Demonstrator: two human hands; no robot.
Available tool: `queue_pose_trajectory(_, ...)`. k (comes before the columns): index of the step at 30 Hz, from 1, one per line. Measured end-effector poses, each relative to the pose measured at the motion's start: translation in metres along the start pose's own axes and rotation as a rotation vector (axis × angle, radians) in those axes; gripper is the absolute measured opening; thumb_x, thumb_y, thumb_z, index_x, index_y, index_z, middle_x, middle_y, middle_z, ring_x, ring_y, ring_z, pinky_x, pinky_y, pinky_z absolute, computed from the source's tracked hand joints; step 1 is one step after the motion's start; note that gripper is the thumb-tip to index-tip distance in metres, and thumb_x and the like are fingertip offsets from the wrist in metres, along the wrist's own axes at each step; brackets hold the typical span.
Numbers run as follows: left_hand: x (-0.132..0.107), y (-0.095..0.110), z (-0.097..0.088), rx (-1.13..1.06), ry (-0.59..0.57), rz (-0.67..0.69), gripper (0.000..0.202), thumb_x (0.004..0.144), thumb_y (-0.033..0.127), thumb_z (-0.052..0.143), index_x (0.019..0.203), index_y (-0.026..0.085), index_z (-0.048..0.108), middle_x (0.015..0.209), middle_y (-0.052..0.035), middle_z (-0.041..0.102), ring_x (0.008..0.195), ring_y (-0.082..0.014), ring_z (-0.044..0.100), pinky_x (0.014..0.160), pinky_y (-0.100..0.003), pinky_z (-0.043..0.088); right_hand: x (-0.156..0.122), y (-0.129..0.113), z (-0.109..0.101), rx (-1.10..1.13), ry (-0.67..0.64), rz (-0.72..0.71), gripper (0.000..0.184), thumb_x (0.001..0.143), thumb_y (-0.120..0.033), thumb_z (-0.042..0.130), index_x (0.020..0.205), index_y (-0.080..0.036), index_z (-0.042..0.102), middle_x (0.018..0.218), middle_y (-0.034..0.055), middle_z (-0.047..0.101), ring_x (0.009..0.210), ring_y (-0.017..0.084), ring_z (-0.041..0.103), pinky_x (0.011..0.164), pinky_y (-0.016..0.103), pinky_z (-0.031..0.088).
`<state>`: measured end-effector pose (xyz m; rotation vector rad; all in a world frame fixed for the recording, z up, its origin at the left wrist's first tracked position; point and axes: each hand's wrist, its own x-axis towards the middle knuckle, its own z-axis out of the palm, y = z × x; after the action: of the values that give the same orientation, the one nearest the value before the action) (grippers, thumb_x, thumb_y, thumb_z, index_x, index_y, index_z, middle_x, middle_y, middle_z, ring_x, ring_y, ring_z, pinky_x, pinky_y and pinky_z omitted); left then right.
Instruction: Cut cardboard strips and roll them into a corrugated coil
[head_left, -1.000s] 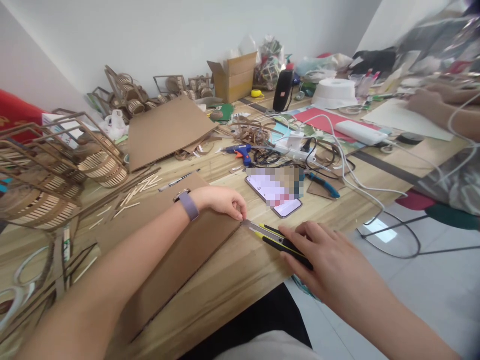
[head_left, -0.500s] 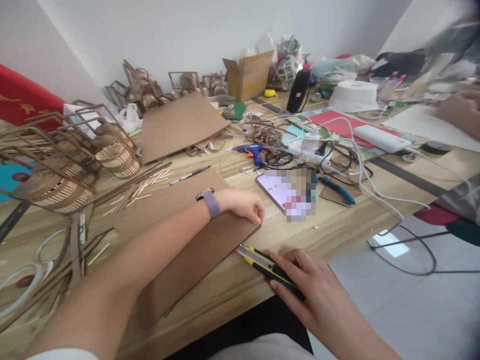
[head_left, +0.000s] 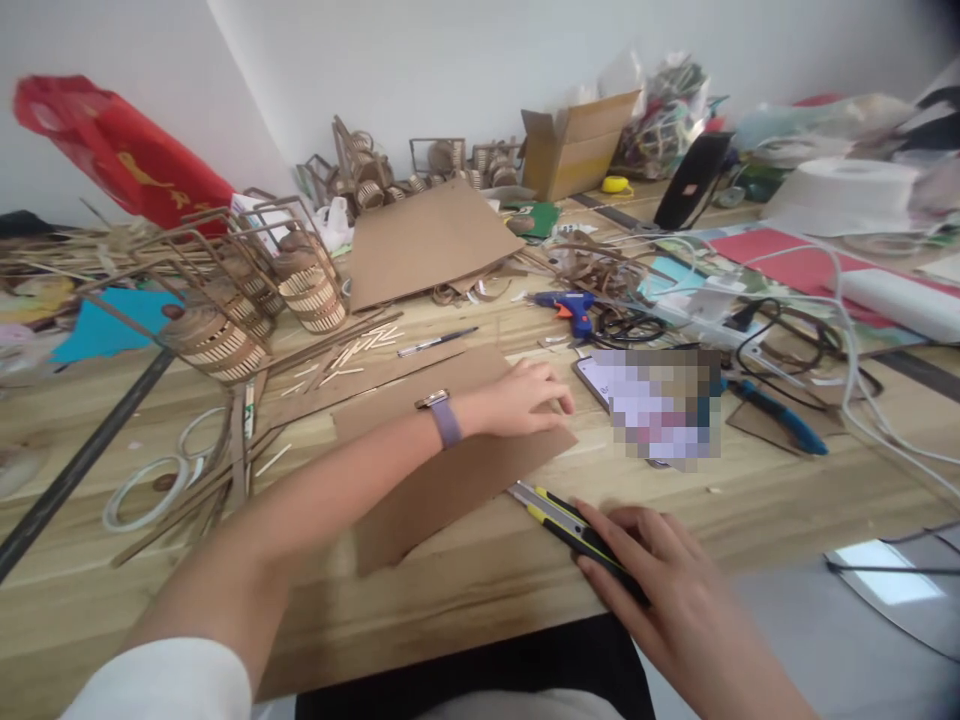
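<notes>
As the cardboard sheet (head_left: 450, 480) on the table (head_left: 450, 610)'s near side is judged light, stiff but creasable, it's best pinned flat, clear of the blade (head_left: 523, 491). Left hand (head_left: 523, 400) is laid atop, fingers loosely spread; cutter (head_left: 579, 537) is grasped by right hand (head_left: 667, 575).

We hold our left forearm (head_left: 322, 490) outstretched to the left of the utility knife (head_left: 574, 530), our left hand (head_left: 521, 400) palm down beyond its blade end, fingers bent and parted. Our right hand (head_left: 667, 570) grips its handle (thumb and forefinger on opposite sides), our right forearm (head_left: 739, 650) slanting back from it.
</notes>
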<state>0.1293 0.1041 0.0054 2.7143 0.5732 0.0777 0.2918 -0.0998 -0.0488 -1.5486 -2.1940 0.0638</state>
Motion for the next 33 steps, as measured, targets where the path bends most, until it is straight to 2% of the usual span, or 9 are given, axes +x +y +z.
queue_pose_trajectory(2, -0.033, -0.003, -0.002, 0.01, 0.031, 0.021, 0.029, 0.097, 0.033, 0.052, 0.118, 0.016, 0.063, 0.134, -0.0147, 0.053, 0.131, -0.025, 0.04, 0.114, -0.04, 0.026, 0.001, 0.002, -0.001, 0.01, -0.004, -0.016, 0.042, 0.095, -0.04, 0.052, 0.132, -0.022, 0.057, 0.098, 0.0088, 0.064, 0.086, 0.023, 0.064, 0.073, 0.035, 0.057)
queue_pose_trajectory(4, -0.072, -0.008, -0.001, 0.026, 0.041, 0.026, 0.037, 0.099, 0.033, 0.047, 0.13, 0.014, 0.056, 0.147, -0.0172, 0.043, 0.141, -0.0259, 0.032, 0.119, -0.043, 0.016, 0.003, 0.003, -0.002, 0.01, 0.012, -0.025, 0.042, 0.095, -0.041, 0.05, 0.131, -0.022, 0.059, 0.097, 0.0088, 0.064, 0.085, 0.023, 0.064, 0.072, 0.035, 0.058)
queue_pose_trajectory(7, -0.126, -0.018, 0.006, 0.153, -0.006, 0.027, 0.049, 0.102, 0.042, 0.038, 0.146, 0.02, 0.039, 0.158, -0.0127, 0.028, 0.148, -0.0277, 0.018, 0.12, -0.052, 0.009, 0.004, 0.005, -0.001, 0.011, 0.019, -0.029, 0.042, 0.096, -0.043, 0.046, 0.13, -0.021, 0.059, 0.097, 0.0094, 0.064, 0.085, 0.023, 0.066, 0.072, 0.036, 0.059)
queue_pose_trajectory(10, -0.159, -0.028, 0.018, 0.199, -0.063, -0.057, 0.055, 0.101, 0.046, 0.036, 0.151, 0.024, 0.03, 0.16, -0.0103, 0.021, 0.149, -0.0292, 0.012, 0.119, -0.055, 0.009, 0.005, 0.008, 0.0, 0.005, -0.014, -0.042, 0.044, 0.096, -0.044, 0.047, 0.133, -0.024, 0.057, 0.1, 0.0099, 0.064, 0.09, 0.025, 0.066, 0.076, 0.037, 0.059)
queue_pose_trajectory(14, -0.166, -0.032, 0.027, 0.205, -0.041, -0.107, 0.054, 0.102, 0.046, 0.034, 0.151, 0.026, 0.029, 0.161, -0.0081, 0.019, 0.149, -0.028, 0.01, 0.119, -0.054, 0.009, 0.002, 0.008, 0.001, -0.02, -0.05, -0.058, 0.045, 0.095, -0.044, 0.049, 0.135, -0.024, 0.054, 0.102, 0.0101, 0.063, 0.093, 0.026, 0.066, 0.077, 0.037, 0.059)
queue_pose_trajectory(19, -0.162, -0.03, 0.027, 0.207, -0.03, -0.116, 0.052, 0.103, 0.045, 0.033, 0.15, 0.026, 0.032, 0.161, -0.0068, 0.02, 0.149, -0.0273, 0.011, 0.119, -0.052, 0.008, -0.001, -0.004, 0.004, -0.03, -0.076, -0.086, 0.049, 0.095, -0.042, 0.05, 0.14, -0.022, 0.048, 0.106, 0.0115, 0.063, 0.097, 0.027, 0.066, 0.079, 0.037, 0.06)
queue_pose_trajectory(25, -0.163, -0.03, 0.028, 0.21, -0.019, -0.14, 0.051, 0.103, 0.044, 0.031, 0.151, 0.026, 0.031, 0.161, -0.006, 0.02, 0.15, -0.0263, 0.01, 0.119, -0.05, 0.006, 0.0, -0.015, 0.009, 0.009, -0.043, -0.061, 0.049, 0.095, -0.043, 0.05, 0.139, -0.022, 0.05, 0.106, 0.012, 0.063, 0.097, 0.028, 0.066, 0.081, 0.038, 0.06)
queue_pose_trajectory(29, -0.162, -0.03, 0.03, 0.207, -0.004, -0.159, 0.05, 0.103, 0.044, 0.03, 0.15, 0.027, 0.031, 0.161, -0.0045, 0.02, 0.15, -0.0247, 0.011, 0.12, -0.049, 0.006, 0.001, -0.022, 0.008, 0.01, -0.025, -0.082, 0.045, 0.096, -0.042, 0.047, 0.136, -0.024, 0.053, 0.102, 0.0109, 0.063, 0.092, 0.027, 0.067, 0.075, 0.037, 0.061)
queue_pose_trajectory(33, -0.162, -0.03, 0.031, 0.202, 0.012, -0.176, 0.049, 0.104, 0.043, 0.03, 0.15, 0.027, 0.033, 0.161, -0.0045, 0.023, 0.149, -0.0246, 0.013, 0.119, -0.049, 0.006, -0.001, -0.029, 0.011, -0.013, -0.057, -0.082, 0.046, 0.095, -0.039, 0.049, 0.139, -0.025, 0.048, 0.103, 0.0109, 0.061, 0.093, 0.027, 0.066, 0.077, 0.039, 0.061)
